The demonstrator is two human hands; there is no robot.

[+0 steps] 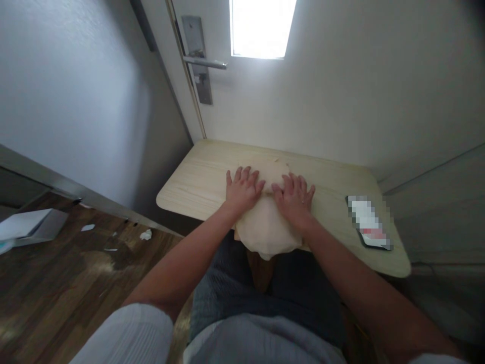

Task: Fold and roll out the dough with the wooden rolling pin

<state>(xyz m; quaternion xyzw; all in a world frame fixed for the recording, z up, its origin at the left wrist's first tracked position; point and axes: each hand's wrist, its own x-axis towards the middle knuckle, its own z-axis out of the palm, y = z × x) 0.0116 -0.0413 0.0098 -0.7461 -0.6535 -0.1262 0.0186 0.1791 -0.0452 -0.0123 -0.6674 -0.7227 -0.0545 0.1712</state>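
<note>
A cream-coloured cloth (pixel 265 227) lies on a small light wooden table (pixel 197 179) and hangs over its near edge onto my lap. My left hand (pixel 242 189) rests flat on the cloth's left side with fingers stretched out. My right hand (pixel 293 197) presses flat on the cloth's right side, fingers spread. Both hands lie side by side, almost touching, and neither grips anything.
A phone (pixel 369 222) lies on the table's right side. A white door with a metal handle (pixel 204 63) stands behind the table. On the dark wooden floor at left are a white box (pixel 28 227) and scraps of paper (pixel 146 234).
</note>
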